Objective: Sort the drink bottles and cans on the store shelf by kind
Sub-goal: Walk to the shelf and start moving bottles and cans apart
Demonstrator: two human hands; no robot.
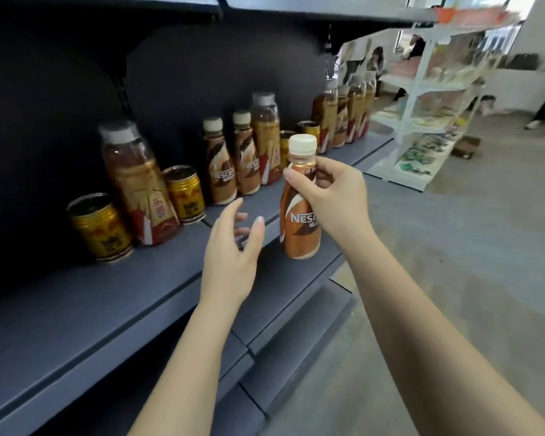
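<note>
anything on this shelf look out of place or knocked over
Nothing is tipped, spilled or visibly damaged. The oddity is the mixing: gold cans flank a tall tea bottle, and another tea bottle stands right of the two coffee bottles. The right hand holds one more coffee bottle.

Single view only, head-worn wide-angle camera, so no overlap with any other view. It looks forward and down along a dark blue store shelf that runs from lower left to upper right. Both forearms enter from the bottom edge, close to the lens. The shelf board sits near; the row of drinks on it is just beyond arm reach. Strong wide-angle bend at the edges. Right side opens onto grey floor and a white rack farther off, blurred.
</note>
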